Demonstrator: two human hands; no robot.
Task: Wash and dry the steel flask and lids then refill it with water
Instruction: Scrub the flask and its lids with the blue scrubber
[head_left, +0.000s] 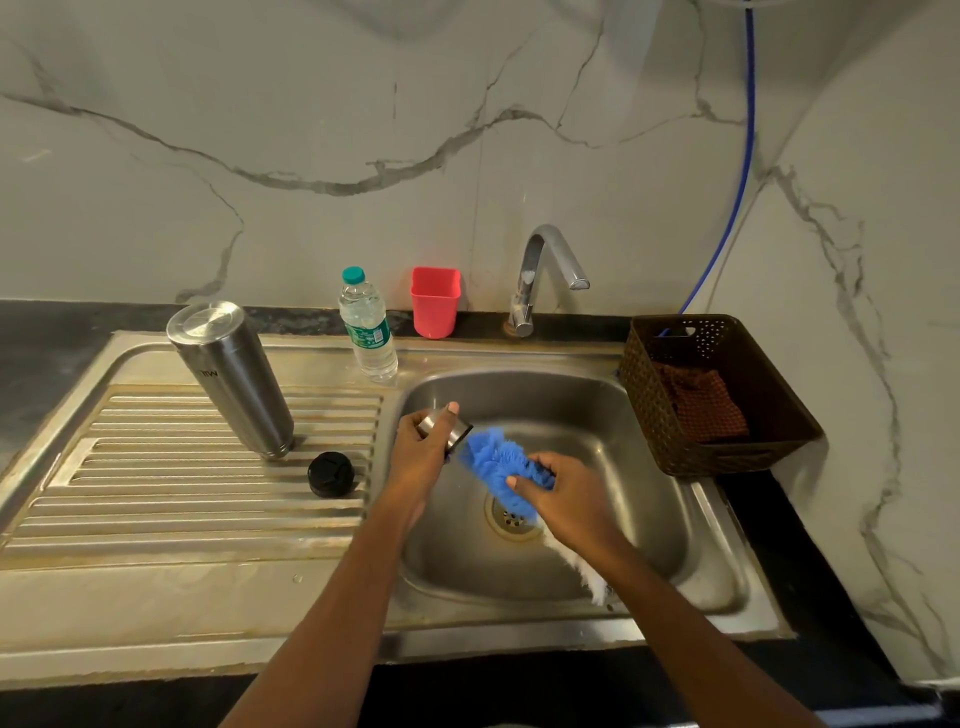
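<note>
The steel flask (231, 376) stands upside down on the ribbed drainboard (156, 483), left of the basin. A black inner lid (331, 473) lies on the drainboard near the flask's mouth. Over the sink basin (623, 499), my left hand (423, 449) grips the steel cup lid (451, 428), its open end turned to the right. My right hand (566, 493) holds a blue bristle brush (496, 462) by its middle, the blue head touching the lid's opening. The brush's white end (584, 571) sticks out below my right wrist.
A plastic water bottle (368, 327) with a teal cap and a red cup (435, 300) stand at the back rim. The tap (545, 270) is not running. A brown basket (722, 395) holding a cloth sits to the right of the basin. A blue hose (737, 197) hangs down the wall.
</note>
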